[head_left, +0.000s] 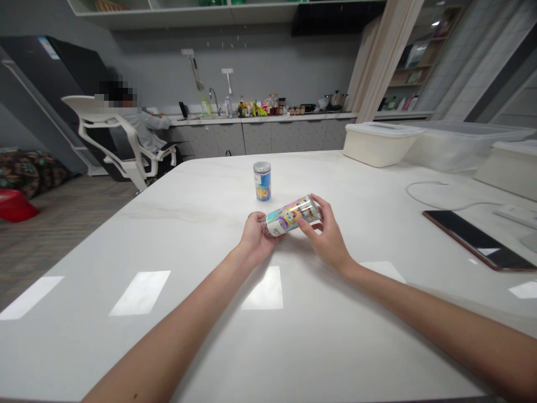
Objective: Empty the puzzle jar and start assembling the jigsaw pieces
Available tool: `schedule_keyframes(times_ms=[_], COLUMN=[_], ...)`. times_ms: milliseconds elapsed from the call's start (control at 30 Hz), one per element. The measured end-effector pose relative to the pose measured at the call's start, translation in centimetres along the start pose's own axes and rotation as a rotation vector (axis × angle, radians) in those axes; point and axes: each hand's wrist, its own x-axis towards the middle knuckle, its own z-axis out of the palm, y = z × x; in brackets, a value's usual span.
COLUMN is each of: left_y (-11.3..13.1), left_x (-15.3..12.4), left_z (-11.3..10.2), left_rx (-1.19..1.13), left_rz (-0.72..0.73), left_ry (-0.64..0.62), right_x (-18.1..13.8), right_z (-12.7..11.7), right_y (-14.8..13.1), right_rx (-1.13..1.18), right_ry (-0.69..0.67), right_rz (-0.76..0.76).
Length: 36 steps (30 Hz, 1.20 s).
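A clear canister with a colourful cartoon label lies tilted between my two hands, above the white table. My left hand cups its lower left end from beneath, where dark contents show through the wall. Around the raised right end, my right hand has its thumb on the near side and its fingers at the top. Just beyond stands a second canister, upright, with a blue label and a silver lid; neither hand touches it.
On the right lie a phone and a white cable. Behind them stand a lidded cream box and a clear plastic bin. A person in a white chair sits beyond the table's far left edge, by a kitchen counter.
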Motion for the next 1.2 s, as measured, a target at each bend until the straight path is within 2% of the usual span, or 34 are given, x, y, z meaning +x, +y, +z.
schedule_keyframes(times_ms=[500,667,1200], left_y=[0.0,0.0,-0.1], left_x=[-0.7,-0.8,-1.0], left_z=[0.2,0.2,0.3], left_rx=[0.007,0.003,0.032], left_rz=[-0.062,-0.069,-0.085], left_ry=[-0.073,-0.066,-0.089], right_x=[0.1,0.2,0.2], right_z=[-0.1,-0.1,0.0], right_y=[0.6,0.9,0.9], right_rx=[0.053,0.062,0.140], right_ry=[0.048,0.077,0.101], right_rz=[-0.052,-0.111,-0.154])
